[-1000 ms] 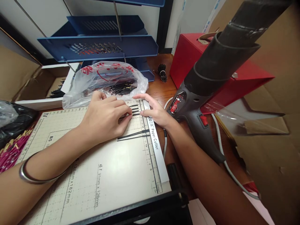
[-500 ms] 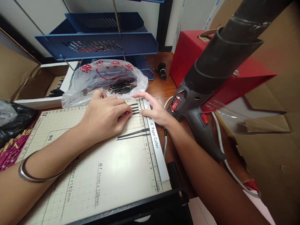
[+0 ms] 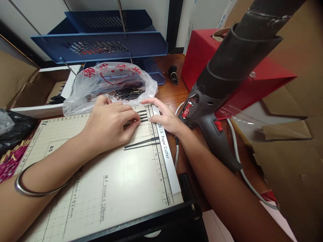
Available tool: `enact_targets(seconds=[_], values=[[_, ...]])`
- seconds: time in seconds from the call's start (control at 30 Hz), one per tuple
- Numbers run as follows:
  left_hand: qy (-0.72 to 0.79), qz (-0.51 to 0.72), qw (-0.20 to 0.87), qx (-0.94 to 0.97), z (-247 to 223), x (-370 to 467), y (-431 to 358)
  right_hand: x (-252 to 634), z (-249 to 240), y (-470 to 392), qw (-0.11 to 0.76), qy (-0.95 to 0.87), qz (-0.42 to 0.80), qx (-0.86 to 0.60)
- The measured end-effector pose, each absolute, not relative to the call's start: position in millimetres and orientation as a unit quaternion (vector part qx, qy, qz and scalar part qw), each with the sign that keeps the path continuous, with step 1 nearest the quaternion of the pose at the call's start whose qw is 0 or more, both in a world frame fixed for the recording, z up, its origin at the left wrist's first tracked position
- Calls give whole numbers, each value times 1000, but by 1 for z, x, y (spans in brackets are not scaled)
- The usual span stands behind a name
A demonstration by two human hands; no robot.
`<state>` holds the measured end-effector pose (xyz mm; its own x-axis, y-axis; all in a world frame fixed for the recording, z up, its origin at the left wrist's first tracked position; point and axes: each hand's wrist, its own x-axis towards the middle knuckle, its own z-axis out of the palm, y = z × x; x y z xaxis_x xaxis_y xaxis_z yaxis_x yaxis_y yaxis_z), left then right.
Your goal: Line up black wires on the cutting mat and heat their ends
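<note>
My left hand (image 3: pixel 111 124) is over the upper part of the cream paper cutter board (image 3: pixel 126 181), thumb and forefinger pinched on thin black wires (image 3: pixel 143 117) that stick out to the right. My right hand (image 3: pixel 165 117) rests at the board's right edge, thumb and forefinger apart, the thumb tip close to the wire ends with nothing between the fingers. Nearer to me on the board lie a few more black wires (image 3: pixel 141 143), their right ends by the ruler strip (image 3: pixel 168 158).
Behind the board are a plastic bag (image 3: pixel 83 90) of black wires, a blue rack (image 3: pixel 101 47) and a small tied bundle (image 3: pixel 173 74). A heat gun (image 3: pixel 214 90) stands right, before a red box (image 3: pixel 202 50). Left are a cardboard box (image 3: pixel 30 90) and magenta wires (image 3: pixel 12 158).
The whole view has shifted slightly, with things a little further left and up. Both hands keep nearly the same pose and place on the board.
</note>
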<state>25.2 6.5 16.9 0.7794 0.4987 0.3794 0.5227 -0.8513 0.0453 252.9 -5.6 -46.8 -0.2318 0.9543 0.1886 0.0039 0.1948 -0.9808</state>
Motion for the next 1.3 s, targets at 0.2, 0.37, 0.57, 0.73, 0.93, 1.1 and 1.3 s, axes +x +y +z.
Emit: enact_targets(seconds=[0.2,0.37,0.57,0.73,0.93,1.1,1.3], values=[[-271,-183,43,-944,19,26,5,252,-45,-6,478,-599,501,-401],[-281,-222,41,-933,21,27,0,252,-43,-6,480,-590,510,-401],[-208,-187,-26,-960,27,34,-17,250,-42,-8,489,-572,527,-395],[-209,-165,-97,-959,24,34,-18,251,-44,-9,489,-574,521,-400],[-210,-157,-115,-958,22,32,-14,252,-48,-6,490,-576,522,-394],[-207,-151,-123,-959,22,32,-14,252,-49,-6,491,-575,526,-389],[-185,-154,-96,-966,23,32,-14,252,-46,-7,491,-571,526,-396]])
